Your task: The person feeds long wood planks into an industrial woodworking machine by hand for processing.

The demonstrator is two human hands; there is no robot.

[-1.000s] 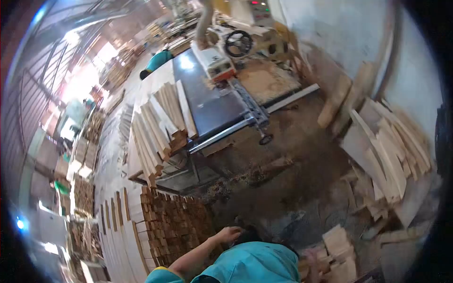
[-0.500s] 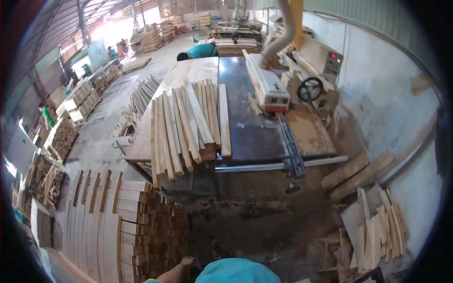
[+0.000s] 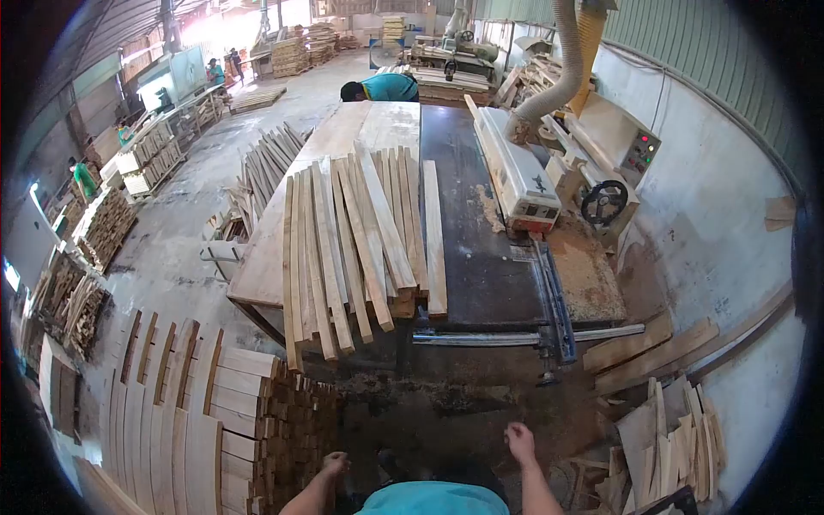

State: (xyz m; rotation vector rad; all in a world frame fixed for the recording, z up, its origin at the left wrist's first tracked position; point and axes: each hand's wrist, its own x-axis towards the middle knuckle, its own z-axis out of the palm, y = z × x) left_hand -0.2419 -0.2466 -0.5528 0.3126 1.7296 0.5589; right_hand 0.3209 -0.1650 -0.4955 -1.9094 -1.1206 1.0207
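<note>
My left hand [image 3: 336, 463] hangs low beside the right side of a tall stack of cut boards [image 3: 240, 403], its fingers curled, with nothing visible in it. My right hand [image 3: 518, 439] is raised over the dark floor in front of the saw table [image 3: 481, 275], fingers curled in; whether it holds anything is too small to tell. Ahead of both hands, long wooden strips [image 3: 330, 257] lie side by side on the pale table top [image 3: 343, 133], their near ends jutting past its edge. Neither hand touches the strips.
A saw machine [image 3: 515, 176] with a handwheel [image 3: 603, 202] and hose stands at the right. Offcuts [image 3: 682, 438] lean by the right wall. A co-worker in a teal shirt [image 3: 390, 87] bends behind the table. More wood piles [image 3: 103, 225] stand at the left.
My right hand has come into view at the lower middle. My left hand shows slightly higher, with more forearm visible. The view has shifted, and the table and saw appear lower and further right.
</note>
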